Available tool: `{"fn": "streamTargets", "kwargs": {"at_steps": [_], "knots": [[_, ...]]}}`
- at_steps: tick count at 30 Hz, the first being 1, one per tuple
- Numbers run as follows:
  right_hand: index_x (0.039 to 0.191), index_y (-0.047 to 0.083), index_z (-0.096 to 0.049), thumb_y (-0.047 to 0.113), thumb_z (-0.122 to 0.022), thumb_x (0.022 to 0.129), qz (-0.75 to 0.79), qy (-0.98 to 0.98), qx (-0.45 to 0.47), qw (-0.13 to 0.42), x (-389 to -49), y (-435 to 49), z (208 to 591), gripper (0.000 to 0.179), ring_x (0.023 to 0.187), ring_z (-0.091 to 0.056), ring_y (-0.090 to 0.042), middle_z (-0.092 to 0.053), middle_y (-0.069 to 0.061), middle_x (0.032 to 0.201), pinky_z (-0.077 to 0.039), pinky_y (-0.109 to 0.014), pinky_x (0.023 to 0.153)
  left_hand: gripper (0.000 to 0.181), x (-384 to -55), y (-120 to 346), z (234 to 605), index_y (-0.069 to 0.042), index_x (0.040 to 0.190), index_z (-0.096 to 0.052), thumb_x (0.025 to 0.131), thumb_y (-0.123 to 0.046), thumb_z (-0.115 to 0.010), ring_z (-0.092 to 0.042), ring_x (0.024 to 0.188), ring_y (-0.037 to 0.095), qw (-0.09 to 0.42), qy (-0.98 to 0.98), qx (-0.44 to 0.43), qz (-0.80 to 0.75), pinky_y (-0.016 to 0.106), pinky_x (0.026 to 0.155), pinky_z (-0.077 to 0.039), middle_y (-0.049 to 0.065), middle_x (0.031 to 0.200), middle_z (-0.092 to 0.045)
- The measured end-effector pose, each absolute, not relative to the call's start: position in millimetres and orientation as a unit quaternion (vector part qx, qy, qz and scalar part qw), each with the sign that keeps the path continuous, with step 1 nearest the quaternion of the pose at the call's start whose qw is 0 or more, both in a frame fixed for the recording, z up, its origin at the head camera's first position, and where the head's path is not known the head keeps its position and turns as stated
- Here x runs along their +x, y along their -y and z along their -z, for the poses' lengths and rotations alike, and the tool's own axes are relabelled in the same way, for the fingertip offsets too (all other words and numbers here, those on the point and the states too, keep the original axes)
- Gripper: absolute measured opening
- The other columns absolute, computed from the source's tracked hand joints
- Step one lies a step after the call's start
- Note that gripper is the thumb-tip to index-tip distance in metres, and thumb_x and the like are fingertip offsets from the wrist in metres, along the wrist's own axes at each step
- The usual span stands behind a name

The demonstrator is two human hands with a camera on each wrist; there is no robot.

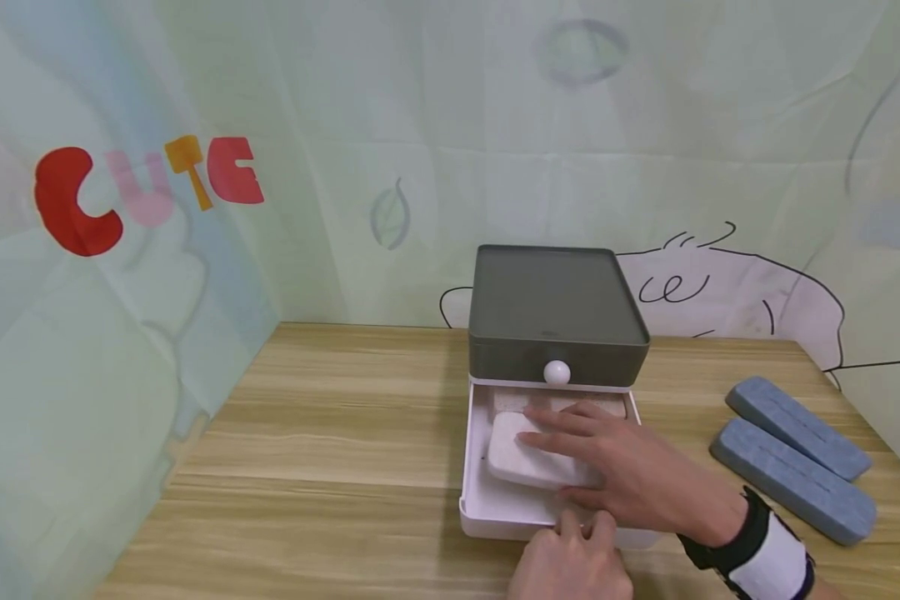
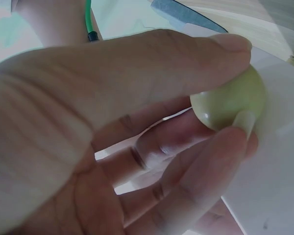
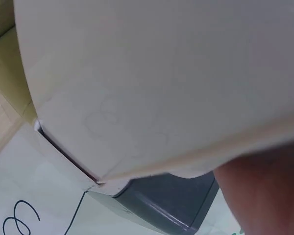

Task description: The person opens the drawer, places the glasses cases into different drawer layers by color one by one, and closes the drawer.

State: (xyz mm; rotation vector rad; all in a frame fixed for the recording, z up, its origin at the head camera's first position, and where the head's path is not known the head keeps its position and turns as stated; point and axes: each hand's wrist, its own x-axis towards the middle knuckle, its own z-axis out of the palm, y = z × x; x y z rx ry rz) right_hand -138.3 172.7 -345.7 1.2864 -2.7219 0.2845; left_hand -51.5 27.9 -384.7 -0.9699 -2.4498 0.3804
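Observation:
A small grey-topped drawer box [image 1: 558, 292] stands with its lower white drawer [image 1: 487, 504] pulled out. Inside lies a pale, rounded-corner block [image 1: 525, 467], and behind it another speckled pale block [image 1: 504, 401] partly shows. My right hand [image 1: 637, 462] reaches in from the right, its fingers extended and resting over the front block, covering its right end. At the drawer's front, my left hand [image 1: 570, 567] pinches a round, glossy knob [image 2: 235, 100] between thumb and fingers. In the right wrist view a pale surface [image 3: 161, 88] fills most of the picture.
Two blue-grey slabs [image 1: 795, 479] with rounded ends lie side by side on the wooden table [image 1: 330, 442], right of the box. Its closed upper drawer has a white knob [image 1: 557, 372]. A printed cloth [image 1: 345, 150] hangs behind and around the table.

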Motion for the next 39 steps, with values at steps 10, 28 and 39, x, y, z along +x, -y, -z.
{"fn": "streamTargets", "kwargs": {"at_steps": [10, 28, 39], "knots": [[0.148, 0.031, -0.053, 0.033, -0.085, 0.081, -0.106, 0.89, 0.442, 0.048, -142.6, -171.8, 354.8, 0.074, 0.138, -0.052, -0.025, -0.048, 0.003, 0.158, -0.054, -0.045, 0.099, 0.011, -51.2, -26.8, 387.2, -0.036, 0.07, -0.073, 0.08, -0.039, -0.068, -0.044, 0.058, 0.01, 0.286, 0.884, -0.346, -0.131, 0.022, 0.037, -0.03, -0.008, 0.079, -0.053], [0.152, 0.027, -0.048, 0.029, -0.084, 0.082, -0.115, 0.886, 0.45, 0.01, -144.8, -171.6, 364.4, 0.078, 0.144, -0.048, -0.027, -0.041, -0.001, 0.162, -0.051, -0.047, 0.104, 0.013, -51.1, -27.3, 388.0, -0.035, 0.069, -0.073, 0.08, -0.041, -0.068, -0.043, 0.061, 0.011, 0.277, 0.889, -0.343, -0.126, 0.023, 0.037, -0.029, -0.007, 0.081, -0.053], [0.149, 0.027, -0.053, 0.037, -0.081, 0.084, -0.111, 0.892, 0.438, 0.017, -145.2, -172.3, 364.6, 0.071, 0.146, -0.046, -0.024, -0.042, 0.0, 0.162, -0.05, -0.046, 0.106, 0.014, -51.6, -28.3, 386.7, -0.035, 0.071, -0.073, 0.083, -0.04, -0.067, -0.043, 0.061, 0.011, 0.252, 0.894, -0.349, -0.128, 0.023, 0.037, -0.029, -0.008, 0.081, -0.053]]}}
